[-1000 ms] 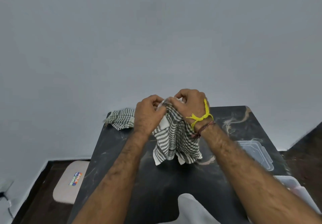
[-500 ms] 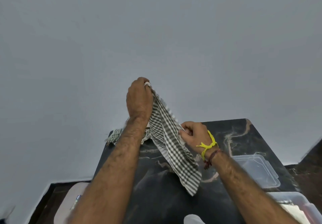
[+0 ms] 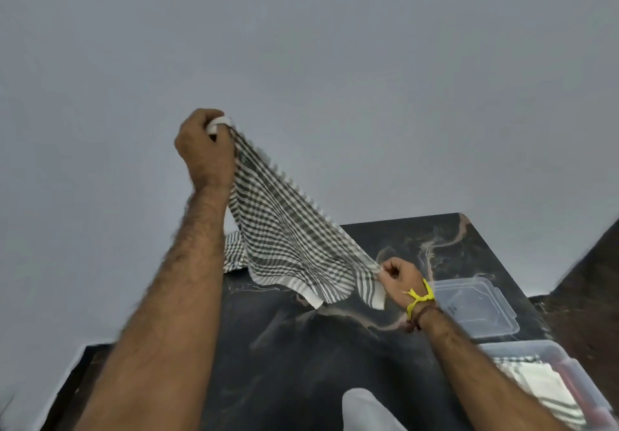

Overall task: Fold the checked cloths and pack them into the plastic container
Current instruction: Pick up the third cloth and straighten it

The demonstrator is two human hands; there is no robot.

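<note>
Since half a second ago the right hand (image 3: 402, 278) has drawn farther from the left hand (image 3: 204, 149), spreading the checked cloth (image 3: 288, 246) wider between them.

Grip, left: fingers curled round one corner of the cloth, raised high in front of the wall (image 3: 301, 45).
Grip, right: thumb and fingers pinching the opposite corner, low, just above the dark marble table (image 3: 294, 347); yellow band (image 3: 420, 296) at the wrist.
Cloth position: slants down from the left grip to the right grip, lower hem sagging between them, clear of the tabletop.

Count: checked cloths, two loose, one held and a second cloth (image 3: 234, 251) lying behind the left forearm at the table's far edge. Folded checked fabric lies in the plastic container (image 3: 569, 360), number unclear. Clear lid (image 3: 475, 306), one, just beyond the right wrist.

Edges: container sits at the table's right edge, near the right forearm. Bare tabletop lies beneath the hem, between both forearms.
</note>
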